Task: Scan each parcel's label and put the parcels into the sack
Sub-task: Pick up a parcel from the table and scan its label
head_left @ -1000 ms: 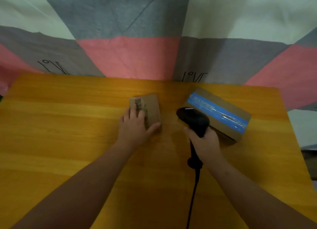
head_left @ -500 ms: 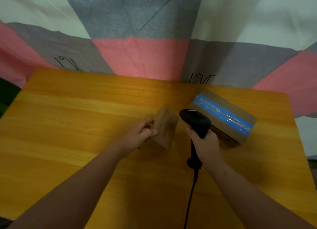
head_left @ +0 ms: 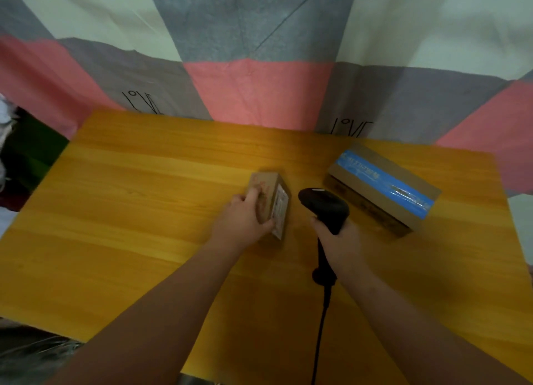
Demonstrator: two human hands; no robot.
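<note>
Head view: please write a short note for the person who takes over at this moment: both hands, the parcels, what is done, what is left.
Left hand grips the small parcel, tipped up on the table, its white label turned toward the black scanner.
Right hand grips that scanner, its head close beside the label, apart from it.
The blue-taped parcel lies flat at the table's right, untouched.
Done: label presented; no parcel bagged.
Left: scan both, put both into the sack; no sack is clearly in view.
</note>
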